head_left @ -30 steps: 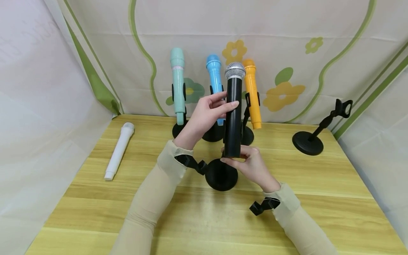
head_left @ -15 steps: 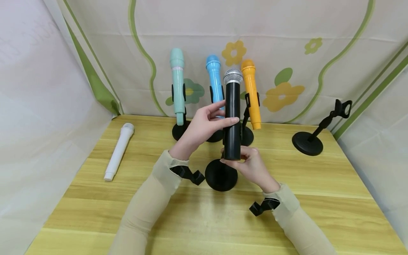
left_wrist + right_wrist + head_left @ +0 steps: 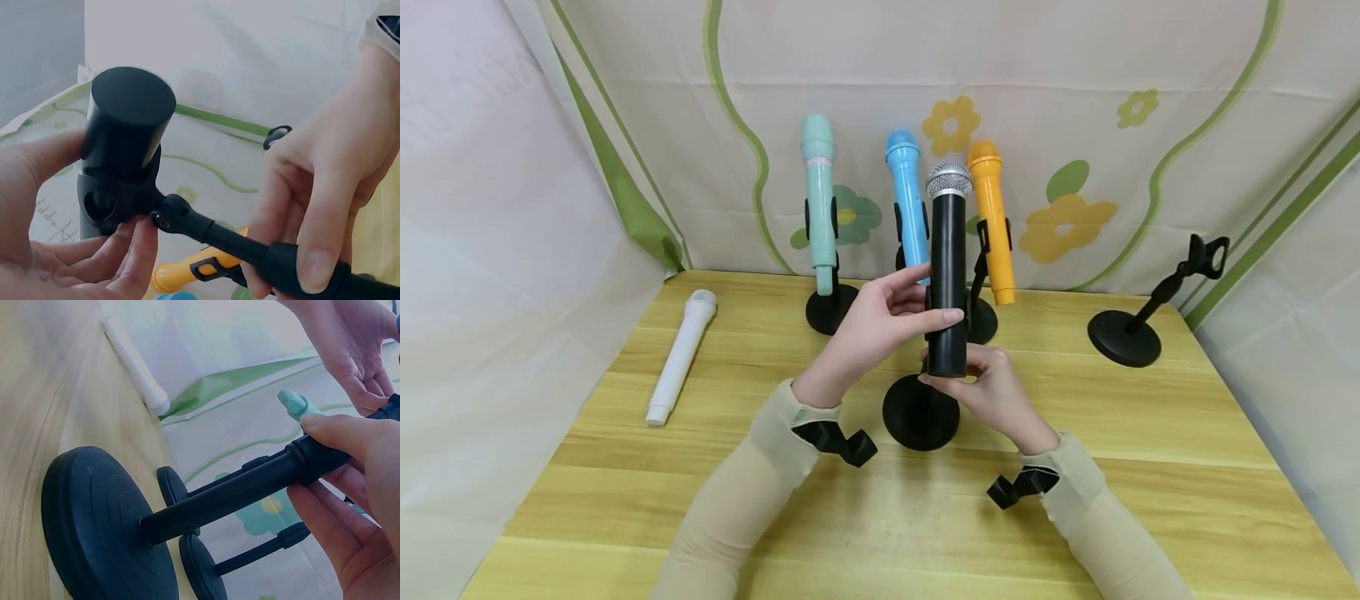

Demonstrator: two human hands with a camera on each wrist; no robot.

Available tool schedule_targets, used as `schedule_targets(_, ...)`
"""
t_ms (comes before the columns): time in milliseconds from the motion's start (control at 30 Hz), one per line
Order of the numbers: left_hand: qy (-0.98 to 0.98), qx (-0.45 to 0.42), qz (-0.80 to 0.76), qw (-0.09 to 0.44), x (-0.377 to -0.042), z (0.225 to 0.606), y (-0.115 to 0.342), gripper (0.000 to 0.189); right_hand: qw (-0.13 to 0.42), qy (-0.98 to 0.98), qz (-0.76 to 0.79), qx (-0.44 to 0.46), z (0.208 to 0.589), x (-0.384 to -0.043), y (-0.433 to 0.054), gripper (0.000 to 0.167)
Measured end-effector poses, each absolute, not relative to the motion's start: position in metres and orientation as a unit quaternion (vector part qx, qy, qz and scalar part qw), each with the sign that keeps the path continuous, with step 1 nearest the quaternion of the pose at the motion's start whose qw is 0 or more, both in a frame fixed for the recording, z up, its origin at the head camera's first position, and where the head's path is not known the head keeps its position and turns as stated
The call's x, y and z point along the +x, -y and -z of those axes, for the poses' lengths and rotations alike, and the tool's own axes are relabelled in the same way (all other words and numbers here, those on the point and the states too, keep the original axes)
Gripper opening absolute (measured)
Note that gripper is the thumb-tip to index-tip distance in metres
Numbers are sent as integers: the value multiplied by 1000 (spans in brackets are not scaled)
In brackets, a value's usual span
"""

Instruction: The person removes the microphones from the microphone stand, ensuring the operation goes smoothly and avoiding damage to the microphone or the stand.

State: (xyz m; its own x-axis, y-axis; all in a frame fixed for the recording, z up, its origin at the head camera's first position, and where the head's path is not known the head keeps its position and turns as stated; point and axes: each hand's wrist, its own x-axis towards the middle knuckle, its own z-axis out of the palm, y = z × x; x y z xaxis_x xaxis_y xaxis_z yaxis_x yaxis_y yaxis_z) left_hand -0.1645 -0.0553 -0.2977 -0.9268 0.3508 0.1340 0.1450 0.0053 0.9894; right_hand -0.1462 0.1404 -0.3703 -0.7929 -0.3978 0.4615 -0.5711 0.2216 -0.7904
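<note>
The left hand [image 3: 876,323] grips a smooth, cylindrical microphone [image 3: 948,242] with mesh head [image 3: 950,178]; the right hand [image 3: 998,390] pinches a round-based stand [image 3: 921,418]. Wood-grained surface [image 3: 880,525]; flower-printed cloth [image 3: 857,50] behind.

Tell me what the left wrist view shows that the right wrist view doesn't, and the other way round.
Only the left wrist view shows the flat bottom end of the black microphone and the orange microphone. Only the right wrist view shows the white microphone, the pale green microphone and the gripped stand's round base. Both show the left hand, the right hand and part of the black stand it grips.
</note>
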Motion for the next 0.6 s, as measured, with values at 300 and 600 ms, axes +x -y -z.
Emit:
schedule_targets(300, -674, 162, -717, 67, -157, 298, 50, 67, 82, 773, -544, 316, 371, -146, -141, 22)
schedule_targets(600, -664, 186, -722, 54, -162, 296, 47, 63, 99, 772, -527, 341, 369, -147, -141, 22)
